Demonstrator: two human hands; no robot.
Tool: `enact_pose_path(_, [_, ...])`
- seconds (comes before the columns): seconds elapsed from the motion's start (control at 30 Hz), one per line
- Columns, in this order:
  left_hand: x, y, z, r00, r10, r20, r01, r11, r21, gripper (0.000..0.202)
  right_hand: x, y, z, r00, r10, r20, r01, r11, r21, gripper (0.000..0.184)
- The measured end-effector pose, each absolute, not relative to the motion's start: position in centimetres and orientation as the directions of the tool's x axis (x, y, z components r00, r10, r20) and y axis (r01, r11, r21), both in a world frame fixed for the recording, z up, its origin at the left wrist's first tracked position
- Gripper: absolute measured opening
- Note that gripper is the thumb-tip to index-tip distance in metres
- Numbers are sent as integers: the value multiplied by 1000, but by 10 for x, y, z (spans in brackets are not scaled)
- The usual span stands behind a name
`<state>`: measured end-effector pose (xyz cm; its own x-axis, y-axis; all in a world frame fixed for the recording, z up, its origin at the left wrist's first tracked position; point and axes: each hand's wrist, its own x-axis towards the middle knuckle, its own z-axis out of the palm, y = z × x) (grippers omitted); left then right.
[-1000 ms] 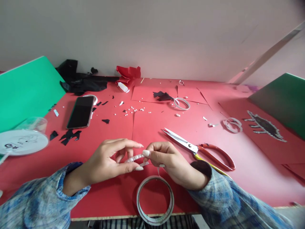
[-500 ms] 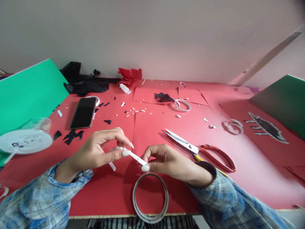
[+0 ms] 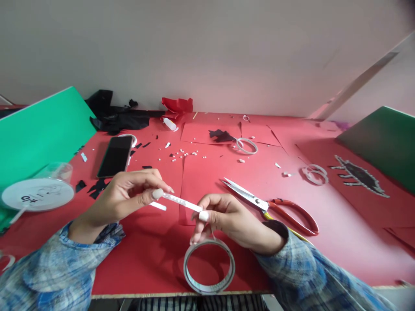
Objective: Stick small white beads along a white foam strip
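Observation:
A narrow white strip point(image 3: 186, 203) stretches between my two hands above the red surface, with small white beads along it. My left hand point(image 3: 126, 194) is closed on its left part, thumb and forefinger pinching. My right hand point(image 3: 227, 218) pinches the right end under the thumb. A second white strip end point(image 3: 158, 206) shows below my left fingers; I cannot tell whether it is the same piece. Just under my right hand a tape roll point(image 3: 232, 268) stands near the front edge, and a thin strand seems to link it to the fingers.
Red-handled scissors point(image 3: 257, 202) lie to the right. A phone point(image 3: 115, 156), a white disc on a stick point(image 3: 39, 194) and black scraps point(image 3: 97, 188) are at left. Loose white beads point(image 3: 183, 153) lie mid-table. Farther right are clear rings point(image 3: 315, 174) and a bead-edged black cutout point(image 3: 359, 172).
My hands have drawn apart a little, so more of the beaded strip shows between them. The left hand has shifted left and up. The tape roll has moved slightly right and up.

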<state>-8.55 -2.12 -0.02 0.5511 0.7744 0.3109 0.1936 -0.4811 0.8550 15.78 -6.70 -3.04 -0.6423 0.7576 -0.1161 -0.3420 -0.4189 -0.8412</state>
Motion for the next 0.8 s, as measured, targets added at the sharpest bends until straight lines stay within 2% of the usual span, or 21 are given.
enact_pose_path(0.13, [-96, -13, 3, 594, 796, 111, 395, -410, 822, 21, 159, -63, -31, -625, 758, -188, -240, -415, -877, 25])
enact_pose_path(0.23, [-102, -8, 3, 714, 680, -168, 559, -408, 722, 21, 159, -62, -32, -622, 755, -207, -171, -389, -905, 27])
enact_pose_path(0.3, [-105, -4, 2, 729, 629, -270, 623, -446, 643, 25, 159, -62, -33, -622, 750, -225, -142, -391, -909, 28])
enact_pose_path(0.37, [-107, 2, 2, 694, 686, -219, 650, -465, 601, 33, 158, -62, -34, -613, 750, -248, -140, -412, -900, 30])
enact_pose_path(0.43, [-105, 13, 5, 647, 751, -133, 650, -451, 611, 35, 157, -63, -35, -601, 750, -276, -142, -441, -886, 33])
enact_pose_path(0.53, [-88, 38, 11, 651, 751, -115, 608, -424, 672, 36, 155, -63, -34, -601, 739, -305, -125, -464, -877, 38])
enact_pose_path(0.6, [-65, 59, 8, 651, 753, -96, 605, -438, 665, 35, 155, -64, -33, -625, 721, -299, -110, -460, -881, 39])
enact_pose_path(0.67, [-38, 80, -4, 615, 789, -23, 636, -479, 605, 32, 155, -66, -32, -678, 680, -281, -91, -457, -885, 39])
enact_pose_path(0.8, [2, 112, -41, 504, 858, 97, 659, -454, 600, 28, 155, -70, -35, -803, 548, -234, -69, -474, -878, 41])
